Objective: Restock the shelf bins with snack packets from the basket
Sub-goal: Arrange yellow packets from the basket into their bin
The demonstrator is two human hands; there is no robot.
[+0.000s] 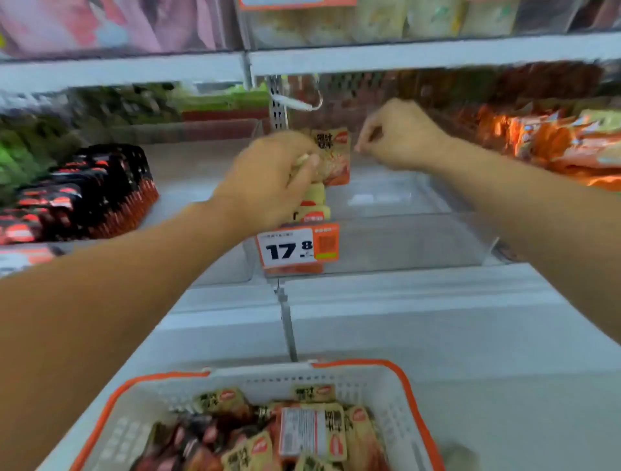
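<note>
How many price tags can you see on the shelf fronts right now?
2. One price tag reading 17.8 hangs on the clear bin below the left hand; another tag, cut off, sits at the top edge. Others may be hidden.

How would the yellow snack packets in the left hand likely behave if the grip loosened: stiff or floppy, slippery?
The snack packets look like thin film pouches, so probably light and somewhat floppy. Several are bunched in the left hand, with the lower ones hanging below the fingers, so they may slide apart. Their surface seems glossy, hence possibly slippery.
</note>
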